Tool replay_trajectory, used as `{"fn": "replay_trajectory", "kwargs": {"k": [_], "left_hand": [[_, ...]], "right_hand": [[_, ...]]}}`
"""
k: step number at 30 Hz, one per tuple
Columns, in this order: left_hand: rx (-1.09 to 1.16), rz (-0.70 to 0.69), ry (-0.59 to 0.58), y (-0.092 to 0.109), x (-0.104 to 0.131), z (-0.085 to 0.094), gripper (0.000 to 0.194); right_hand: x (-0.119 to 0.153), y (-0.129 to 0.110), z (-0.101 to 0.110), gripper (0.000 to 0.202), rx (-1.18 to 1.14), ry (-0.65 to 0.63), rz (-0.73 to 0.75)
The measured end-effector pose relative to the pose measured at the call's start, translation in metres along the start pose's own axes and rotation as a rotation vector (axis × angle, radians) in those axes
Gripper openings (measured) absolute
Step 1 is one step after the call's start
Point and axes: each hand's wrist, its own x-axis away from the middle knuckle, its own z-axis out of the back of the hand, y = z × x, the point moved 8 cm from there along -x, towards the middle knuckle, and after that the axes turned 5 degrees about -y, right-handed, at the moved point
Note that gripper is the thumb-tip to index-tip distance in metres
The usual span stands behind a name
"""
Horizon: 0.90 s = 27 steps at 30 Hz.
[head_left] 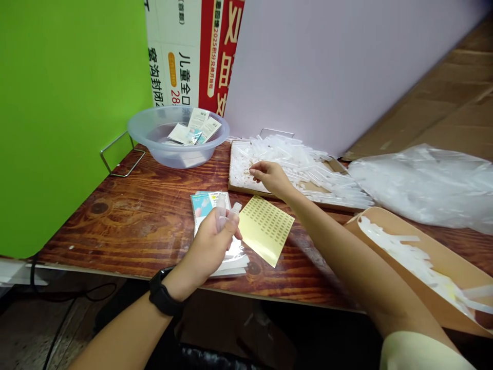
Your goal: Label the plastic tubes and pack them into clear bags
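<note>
My left hand [213, 244], with a black watch on its wrist, is closed around two small clear plastic tubes [221, 209] that stick up between thumb and fingers. It hovers over a stack of printed cards [204, 205] with a blue picture on top. My right hand [269, 177] reaches over the left part of a shallow cardboard tray [241, 187]. Its thumb and fingertips are pinched together above tiny whitish parts [239, 164]; what is between them is too small to tell. Longer clear tubes [304, 159] are heaped in the rest of the tray.
A yellow sticker sheet [265, 228] lies beside the cards. A bluish plastic basin [177, 154] with several packets stands at the back left. On the right are a tan bin [435, 234] of white strips and a clear plastic bag [423, 185]. Green and lilac panels border the table.
</note>
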Motion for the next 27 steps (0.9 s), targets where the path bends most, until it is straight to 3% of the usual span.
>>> {"fn": "replay_trajectory", "kwargs": {"k": [7, 9, 17, 27], "left_hand": [[-0.065, -0.084, 0.122, 0.008, -0.004, 0.011, 0.026], [-0.057, -0.100, 0.136, 0.008, -0.005, 0.012, 0.026], [-0.163, -0.122, 0.091, 0.004, -0.005, 0.003, 0.027], [-0.159, -0.074, 0.035, -0.004, -0.005, -0.008, 0.033]], "right_hand": [[0.072, -0.033, -0.008, 0.031, -0.676, -0.043, 0.001], [0.089, -0.037, -0.010, 0.032, -0.766, -0.044, -0.011], [0.127, -0.049, -0.010, 0.023, -0.872, 0.002, 0.073], [0.138, -0.053, -0.021, 0.021, -0.923, 0.113, 0.134]]}}
